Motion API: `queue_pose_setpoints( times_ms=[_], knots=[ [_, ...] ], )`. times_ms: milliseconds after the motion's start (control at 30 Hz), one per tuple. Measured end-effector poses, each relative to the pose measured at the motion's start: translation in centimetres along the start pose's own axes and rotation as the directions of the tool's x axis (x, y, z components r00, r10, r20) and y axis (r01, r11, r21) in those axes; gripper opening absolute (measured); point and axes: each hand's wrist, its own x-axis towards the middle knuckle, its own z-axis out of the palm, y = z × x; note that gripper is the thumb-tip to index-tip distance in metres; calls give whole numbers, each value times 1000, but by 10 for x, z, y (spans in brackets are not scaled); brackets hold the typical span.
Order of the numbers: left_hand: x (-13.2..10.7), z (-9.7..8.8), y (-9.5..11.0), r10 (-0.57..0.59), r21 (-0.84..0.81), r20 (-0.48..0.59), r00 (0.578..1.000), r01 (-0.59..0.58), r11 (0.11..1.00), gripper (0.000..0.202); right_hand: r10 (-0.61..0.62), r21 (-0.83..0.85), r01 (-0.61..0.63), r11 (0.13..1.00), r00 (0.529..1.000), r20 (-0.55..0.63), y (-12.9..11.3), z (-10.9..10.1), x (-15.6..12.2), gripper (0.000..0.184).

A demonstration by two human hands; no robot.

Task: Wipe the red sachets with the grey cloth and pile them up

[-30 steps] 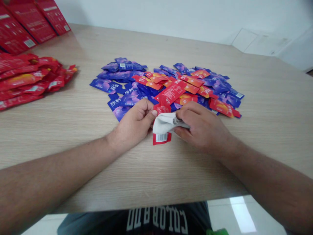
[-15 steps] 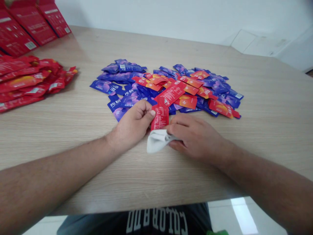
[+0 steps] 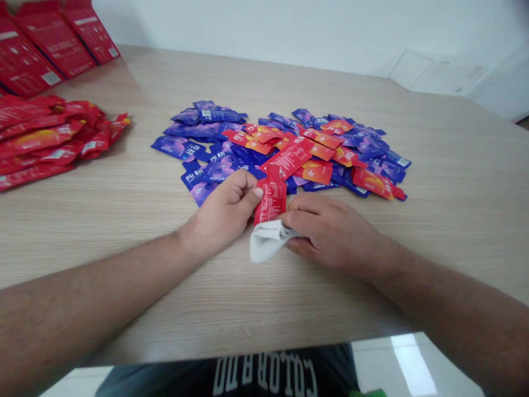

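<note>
Between thumb and fingers, my left hand (image 3: 231, 212) pinches the left edge of a red printed sachet (image 3: 271, 201). My right hand (image 3: 330, 226) is closed on a folded white cloth (image 3: 268, 240), which lies against the sachet's lower end. Small white print covers the sachet's visible face. Just beyond it, another red sachet (image 3: 289, 157) rests on a heap of purple-blue sachets (image 3: 194, 129) and red-orange sachets (image 3: 336, 144). The right fingertips are partly hidden behind the cloth and sachet.
A pile of larger red packets (image 3: 45, 135) lies on the left of the wooden table (image 3: 215, 309). Behind it stand red cartons (image 3: 61, 41). A white wall (image 3: 264, 27) borders the table's far side.
The white cloth and the lower end of the held sachet have shifted slightly toward me. Both hands keep their grip and have barely moved.
</note>
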Motion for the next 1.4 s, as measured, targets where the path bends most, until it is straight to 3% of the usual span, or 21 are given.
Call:
queue_pose_setpoints(
  times_ms=[167,367,533,733,933,1167,1333,1400],
  knots=[
    [0,0,1,-25,19,-5,1000,25,1000,15,155,-7,-157,988,983,-102,7,1,0,16],
    [-1,1,6,5,43,-1,1000,-5,999,15,-12,14,12,1000,1000,-1,-4,1,0,5],
    [-1,1,5,-21,8,13,1000,21,1000,16,164,-18,-167,986,979,-120,8,0,0,15],
    [0,-1,3,14,17,23,1000,-15,1000,15,0,37,-2,999,999,42,5,-1,1,4],
    [-1,1,3,-26,-10,31,999,26,1000,15,200,-12,-202,979,977,-79,18,-1,1,17],
    [0,0,1,-28,-34,25,999,29,999,16,-3,61,-3,998,994,111,14,-6,2,4],
    [0,1,0,-53,-61,29,998,55,997,16,184,-44,-185,982,982,-34,24,-4,0,15],
    [0,0,-2,-54,-47,23,998,55,997,16,168,-58,-167,984,986,17,24,-5,0,12]
  ],
)
